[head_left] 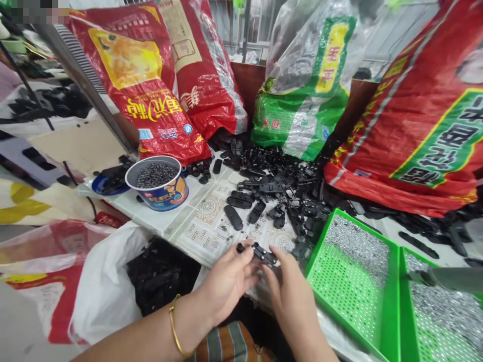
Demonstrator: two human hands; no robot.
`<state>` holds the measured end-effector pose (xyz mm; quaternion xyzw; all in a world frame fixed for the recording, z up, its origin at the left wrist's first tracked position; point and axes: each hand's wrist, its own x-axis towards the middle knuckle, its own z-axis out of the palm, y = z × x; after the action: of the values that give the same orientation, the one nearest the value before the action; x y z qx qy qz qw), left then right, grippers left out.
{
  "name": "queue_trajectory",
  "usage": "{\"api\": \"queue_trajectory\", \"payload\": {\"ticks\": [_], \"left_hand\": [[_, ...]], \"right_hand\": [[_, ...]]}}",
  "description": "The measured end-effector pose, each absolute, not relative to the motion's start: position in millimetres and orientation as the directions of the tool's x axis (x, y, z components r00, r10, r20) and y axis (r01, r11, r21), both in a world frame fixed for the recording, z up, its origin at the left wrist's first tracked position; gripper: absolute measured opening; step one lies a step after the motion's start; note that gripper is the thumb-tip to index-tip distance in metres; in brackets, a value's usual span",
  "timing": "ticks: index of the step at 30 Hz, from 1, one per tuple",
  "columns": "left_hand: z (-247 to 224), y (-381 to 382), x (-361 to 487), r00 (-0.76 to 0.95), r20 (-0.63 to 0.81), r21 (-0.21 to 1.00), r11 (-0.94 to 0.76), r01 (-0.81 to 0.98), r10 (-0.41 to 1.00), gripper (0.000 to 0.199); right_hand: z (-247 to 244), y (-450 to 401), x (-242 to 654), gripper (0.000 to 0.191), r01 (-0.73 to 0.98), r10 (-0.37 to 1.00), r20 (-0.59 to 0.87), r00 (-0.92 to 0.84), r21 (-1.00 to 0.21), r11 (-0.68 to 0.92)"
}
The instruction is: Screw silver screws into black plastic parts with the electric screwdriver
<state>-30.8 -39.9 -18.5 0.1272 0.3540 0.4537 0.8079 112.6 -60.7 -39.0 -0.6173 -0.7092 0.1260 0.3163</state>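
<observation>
small black plastic part (261, 251), partly hidden (my grip blocks it); left hand (231, 275) palm-up, right hand (290, 282) knuckles-up, both pinching it.

On the table (175, 221) before us, loose parts (267, 185) lie heaped in the middle; we have sacks (273, 113) standing behind them, a tub (164, 197) to their left, trays (341, 284) to their right.

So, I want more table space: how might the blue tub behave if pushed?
The blue tub is probably heavy for its size, filled close to its rim with small pieces. They would likely spill if it tipped, as no lid covers them.
</observation>
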Motion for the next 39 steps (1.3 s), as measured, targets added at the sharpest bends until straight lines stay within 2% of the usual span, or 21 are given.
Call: {"api": "queue_trajectory", "payload": {"ticks": [3, 6, 9, 10, 12, 15, 23, 28, 34, 39], "left_hand": [[-24.2, -36.4, -33.8, 0.208, -0.499, 0.536, 0.488, -0.689, 0.841, 0.024], [-28.3, -28.8, -40.5, 0.181, -0.557, 0.500, 0.502, -0.706, 0.811, 0.020], [-29.4, -23.7, -50.9, 0.187, -0.645, 0.450, 0.566, -0.691, 0.741, 0.024], [-29.0, -22.9, -54.6, 0.186, -0.664, 0.450, 0.586, -0.674, 0.724, 0.025], [-27.5, -22.6, -61.0, 0.179, -0.678, 0.478, 0.612, -0.630, 0.713, 0.027], [-24.7, -24.4, -67.0, 0.164, -0.674, 0.527, 0.625, -0.576, 0.720, 0.030], [-22.2, -24.1, -73.1, 0.244, -0.624, 0.564, 0.644, -0.517, 0.742, 0.030], [-21.0, -23.4, -74.2, 0.236, -0.645, 0.549, 0.656, -0.519, 0.727, 0.030], [-26.0, -29.8, -72.4, 0.274, -0.654, 0.521, 0.683, -0.512, 0.705, 0.033], [-28.2, -31.6, -75.0, 0.277, -0.645, 0.506, 0.670, -0.544, 0.712, 0.034]], "right_hand": [[-37.1, -61.4, 95.4, 0.037, 0.742, 0.953, 0.256, -0.160, -0.606, 0.287], [-27.0, -52.7, 92.4, 0.046, 0.654, 0.927, 0.200, -0.317, -0.662, 0.366], [-17.2, -25.7, 100.6, 0.034, 0.655, 0.949, 0.073, -0.306, -0.708, 0.265], [-15.6, -13.3, 104.0, 0.032, 0.717, 0.974, 0.036, -0.225, -0.670, 0.191], [-15.8, 12.5, 109.3, 0.029, 0.866, 0.996, 0.017, -0.086, -0.493, 0.083], [-22.0, 43.8, 110.6, 0.027, 0.956, 0.999, 0.024, -0.047, -0.288, 0.052], [-25.7, 68.1, 116.0, 0.021, 0.981, 0.992, -0.037, -0.121, -0.159, 0.114], [-26.3, 88.1, 146.5, 0.034, 0.996, 0.999, -0.016, 0.028, -0.085, -0.029], [-36.0, 129.3, 154.8, 0.040, 0.991, 0.997, 0.031, 0.069, -0.119, -0.065], [-34.0, 122.4, 140.8, 0.032, 0.968, 0.999, 0.039, 0.000, -0.250, 0.009]]}}
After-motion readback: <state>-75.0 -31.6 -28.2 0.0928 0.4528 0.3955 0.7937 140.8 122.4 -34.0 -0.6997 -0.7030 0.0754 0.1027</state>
